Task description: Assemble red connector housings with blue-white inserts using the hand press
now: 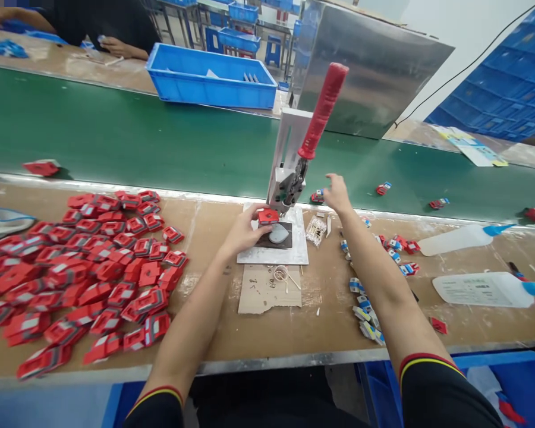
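Right, I've got the left hand (245,229) pinching a red part (268,216) between fingertips, holding it on the dark fixture (276,236) under the toggle press (289,178); my guess is it's held there so it sits square beneath the ram. The red lever handle (323,110) stands tilted up and back, so the press reads as open. My right hand (337,191) is stretched out to the edge of the green conveyor belt (160,142), fingers loosely spread, over a small red-and-blue piece (317,196); I can't tell if it touches it or grips anything.

Off to the left, a big loose heap of red parts (84,267) lies within easy reach of that left hand, which looks deliberate. Right of the press, small blue-and-white pieces (365,309) trail along the bench, with two squeeze bottles (481,288) lying on their sides.

Containers: a blue bin (211,77) beyond the belt holds only a few small bits that I can see. Another blue crate (508,380) sits below the bench edge, contents mostly hidden.
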Demonstrator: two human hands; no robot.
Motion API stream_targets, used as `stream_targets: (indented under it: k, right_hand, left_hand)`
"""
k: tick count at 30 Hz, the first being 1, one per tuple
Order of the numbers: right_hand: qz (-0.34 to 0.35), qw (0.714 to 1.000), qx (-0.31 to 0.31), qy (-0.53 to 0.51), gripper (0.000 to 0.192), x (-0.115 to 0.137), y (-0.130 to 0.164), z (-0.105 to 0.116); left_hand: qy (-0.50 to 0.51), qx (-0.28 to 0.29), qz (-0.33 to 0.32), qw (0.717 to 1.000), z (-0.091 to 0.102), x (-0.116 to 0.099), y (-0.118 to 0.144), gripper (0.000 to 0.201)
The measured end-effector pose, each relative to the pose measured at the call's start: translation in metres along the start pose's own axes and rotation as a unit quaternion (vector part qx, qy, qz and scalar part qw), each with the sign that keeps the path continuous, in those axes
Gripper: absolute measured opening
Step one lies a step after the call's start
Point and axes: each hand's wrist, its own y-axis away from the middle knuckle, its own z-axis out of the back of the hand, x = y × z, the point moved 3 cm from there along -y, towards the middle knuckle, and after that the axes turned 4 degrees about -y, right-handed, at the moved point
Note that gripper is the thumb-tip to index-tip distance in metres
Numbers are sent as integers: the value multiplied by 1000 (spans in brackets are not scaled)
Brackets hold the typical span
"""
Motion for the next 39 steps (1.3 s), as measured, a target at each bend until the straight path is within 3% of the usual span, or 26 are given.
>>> stream_targets:
  k: [3, 6, 10, 13, 18, 21, 29, 35, 37, 39]
  right_hand:
    - [86, 988, -105, -69, 34, 35, 7, 27]
    - [251, 933, -172, -193, 30, 102, 30, 50]
    - [327, 904, -81, -265, 57, 195, 61, 53]
    - [321, 901, 12, -291, 62, 230, 83, 49]
    - [384, 878, 73, -275, 21, 228, 135, 55]
    - [430, 872, 98, -213, 9, 217, 156, 56]
    - [531, 840, 92, -65, 5, 201, 168, 47]
    - [593, 799, 78, 66, 19, 188, 175, 39]
    - [599, 786, 99, 114, 23, 191, 178, 44]
    - [585, 779, 166, 150, 25, 203, 180, 52]
  left_hand:
    - [25, -9, -7, 1000, -14, 1, 1, 48]
    - [48, -4, -5, 999, -27, 3, 3, 46]
    - [45, -9, -11, 999, -35, 6, 5, 43]
    - [23, -21, -17, 999, -36, 7, 6, 41]
    - [8, -22, -41, 999, -35, 8, 6, 40]
    - [3, -33, -62, 998, -35, 8, 6, 38]
    - [-47, -27, -60, 997, -37, 14, 6, 44]
    - [-54, -24, -61, 996, -39, 14, 8, 45]
    - [-58, -27, -68, 996, -40, 13, 9, 44]
    - [-69, -29, -74, 994, -41, 12, 10, 43]
